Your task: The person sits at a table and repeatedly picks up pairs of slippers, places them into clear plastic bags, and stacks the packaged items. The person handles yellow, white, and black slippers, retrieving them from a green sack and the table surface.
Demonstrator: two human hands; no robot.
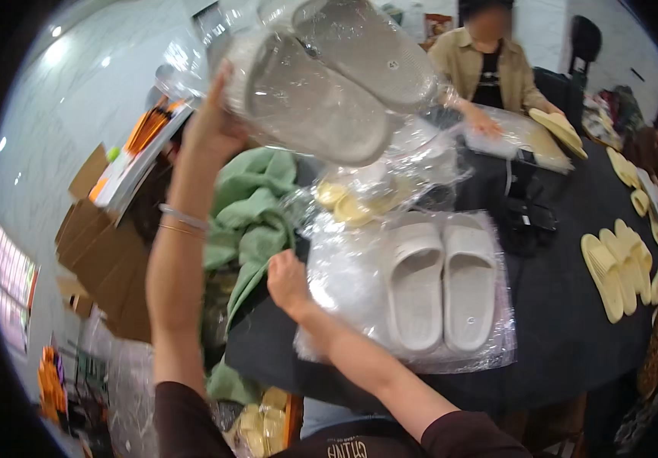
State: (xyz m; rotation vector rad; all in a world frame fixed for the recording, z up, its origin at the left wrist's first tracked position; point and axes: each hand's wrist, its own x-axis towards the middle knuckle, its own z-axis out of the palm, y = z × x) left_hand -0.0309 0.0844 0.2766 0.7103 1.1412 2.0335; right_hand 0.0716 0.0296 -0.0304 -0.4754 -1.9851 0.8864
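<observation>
My left hand (218, 118), raised high, grips the edge of a clear plastic bag holding a pair of grey slide slippers (321, 99). My right hand (288, 281) is closed beside a green cloth (256, 202); whatever is in its fingers, if anything, is hidden. To its right, a pair of pale grey slippers (470, 294) lies side by side on flat clear plastic bags (348, 294). Behind them is a heap of clear plastic wrapping (420, 164) with yellow slippers (344, 202) in it.
Across the black table (565, 282), a person (489, 69) handles a plastic bag and a yellow slipper (559, 131). More yellow slippers (615, 267) line the right side. A black device (531, 206) stands mid-table. Cardboard (107, 267) is at left, and yellow slippers (264, 424) lie below the table edge.
</observation>
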